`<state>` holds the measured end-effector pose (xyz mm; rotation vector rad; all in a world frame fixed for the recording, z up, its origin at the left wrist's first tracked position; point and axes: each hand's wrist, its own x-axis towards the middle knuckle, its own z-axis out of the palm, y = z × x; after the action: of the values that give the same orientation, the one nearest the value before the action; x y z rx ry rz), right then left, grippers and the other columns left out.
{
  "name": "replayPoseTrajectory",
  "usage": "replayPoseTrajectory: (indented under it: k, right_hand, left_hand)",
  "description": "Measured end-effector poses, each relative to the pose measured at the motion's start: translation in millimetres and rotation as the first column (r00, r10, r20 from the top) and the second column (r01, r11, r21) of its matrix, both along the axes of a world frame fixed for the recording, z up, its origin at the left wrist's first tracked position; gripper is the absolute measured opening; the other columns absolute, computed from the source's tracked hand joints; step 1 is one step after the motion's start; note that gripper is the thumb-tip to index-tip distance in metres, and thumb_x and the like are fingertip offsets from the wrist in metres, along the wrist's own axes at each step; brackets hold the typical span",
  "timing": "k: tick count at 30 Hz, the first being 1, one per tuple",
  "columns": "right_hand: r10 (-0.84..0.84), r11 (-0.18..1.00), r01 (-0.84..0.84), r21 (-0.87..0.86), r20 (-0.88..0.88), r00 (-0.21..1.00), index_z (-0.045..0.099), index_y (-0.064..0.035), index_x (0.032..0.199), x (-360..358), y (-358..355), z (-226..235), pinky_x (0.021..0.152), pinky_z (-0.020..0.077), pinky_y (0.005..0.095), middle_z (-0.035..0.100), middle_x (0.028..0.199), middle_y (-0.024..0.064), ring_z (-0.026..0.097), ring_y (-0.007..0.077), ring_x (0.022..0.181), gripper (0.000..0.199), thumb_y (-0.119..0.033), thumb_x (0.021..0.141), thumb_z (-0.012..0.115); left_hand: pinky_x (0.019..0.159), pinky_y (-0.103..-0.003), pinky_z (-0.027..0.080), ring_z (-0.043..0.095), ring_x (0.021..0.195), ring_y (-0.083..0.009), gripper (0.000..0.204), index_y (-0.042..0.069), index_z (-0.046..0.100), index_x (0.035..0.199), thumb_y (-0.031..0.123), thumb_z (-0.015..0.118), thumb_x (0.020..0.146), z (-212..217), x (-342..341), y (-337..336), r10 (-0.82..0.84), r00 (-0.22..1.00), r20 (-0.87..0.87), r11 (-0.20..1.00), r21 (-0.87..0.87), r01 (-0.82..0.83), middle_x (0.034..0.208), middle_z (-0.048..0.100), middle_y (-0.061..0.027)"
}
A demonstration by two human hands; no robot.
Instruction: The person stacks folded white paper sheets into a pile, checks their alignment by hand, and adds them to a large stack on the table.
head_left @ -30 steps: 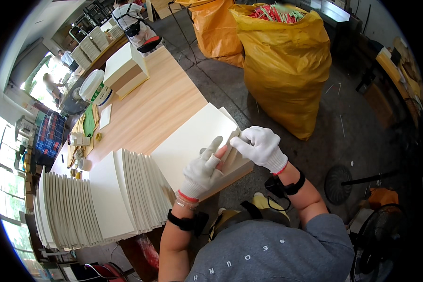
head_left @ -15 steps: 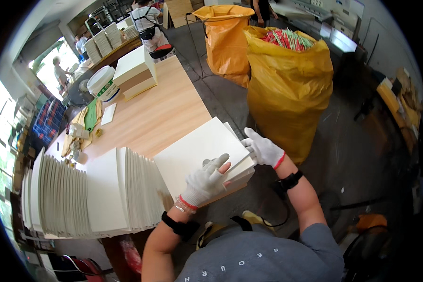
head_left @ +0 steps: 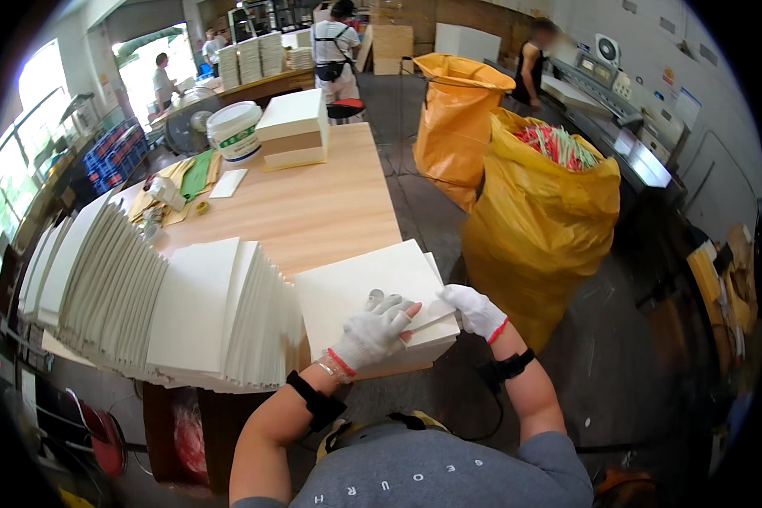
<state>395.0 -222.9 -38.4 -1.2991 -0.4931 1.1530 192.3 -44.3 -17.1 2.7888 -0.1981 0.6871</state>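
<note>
Left hand spread loosely on a stack of white sheets at the table's near edge; right hand bent in at its right corner, grip unclear. Step looks like working the top sheets; next calls for a sure corner pinch. Beyond: yellow sack with red and green strips; white tub, contents hidden; orange sack, likewise.

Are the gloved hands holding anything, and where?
The right hand seems to pinch the white sheets at their right edge; the left hand lies on top, apparently not gripping.
</note>
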Motion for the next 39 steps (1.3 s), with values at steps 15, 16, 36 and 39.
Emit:
replayPoseTrajectory:
  k: [15, 16, 36, 39]
  right_hand:
    - [0.117, 0.962, -0.172, 0.214, 0.244, 0.963, 0.052, 0.006, 0.139, -6, -12, -7, 0.099, 0.0478, 0.0307, 0.066, 0.126, 0.009, 0.061, 0.015, 0.114, 0.058, -0.031, 0.097, 0.07]
    - [0.054, 0.979, -0.115, 0.166, 0.332, 0.942, 0.058, 0.0046, 0.132, -2, -10, -17, 0.088, 0.0537, 0.0299, 0.07, 0.114, 0.0097, 0.066, 0.0141, 0.102, 0.051, -0.034, 0.1, 0.066]
    - [-0.055, 0.998, 0.052, 0.018, 0.329, 0.943, 0.068, -0.0004, 0.116, -20, -10, -1, 0.048, 0.0536, 0.0256, 0.072, 0.086, 0.0108, 0.067, 0.0141, 0.059, 0.035, -0.031, 0.106, 0.054]
    - [-0.133, 0.991, 0.12, 0.059, 0.365, 0.921, 0.069, -0.001, 0.117, -26, -19, 3, 0.049, 0.0533, 0.0247, 0.072, 0.087, 0.0084, 0.066, 0.0117, 0.059, 0.034, -0.031, 0.106, 0.056]
  left_hand:
    - [0.096, -0.035, 0.054, 0.065, 0.105, -0.0224, 0.051, -0.004, 0.057, 0.132, 0.01, 0.077, 0.087, 31, -123, 35, 0.142, 0.979, -0.148, -0.166, -0.978, -0.123, 0.119, 0.066, -0.0127]
    - [0.098, -0.037, 0.055, 0.065, 0.11, -0.0246, 0.054, -0.003, 0.056, 0.135, 0.011, 0.077, 0.088, 25, -128, 31, 0.157, 0.979, -0.13, -0.224, -0.97, -0.093, 0.123, 0.065, -0.0141]
    - [0.103, -0.041, 0.049, 0.06, 0.118, -0.0266, 0.045, 0.003, 0.049, 0.142, 0.011, 0.061, 0.099, 27, -280, 157, 0.765, 0.643, 0.027, -0.297, -0.872, 0.389, 0.133, 0.058, -0.0147]
    - [0.112, -0.042, 0.043, 0.057, 0.121, -0.0294, 0.059, 0.004, 0.037, 0.15, 0.009, 0.063, 0.097, -31, -337, 183, 0.463, 0.741, 0.486, 0.049, -0.849, 0.527, 0.134, 0.057, -0.0164]
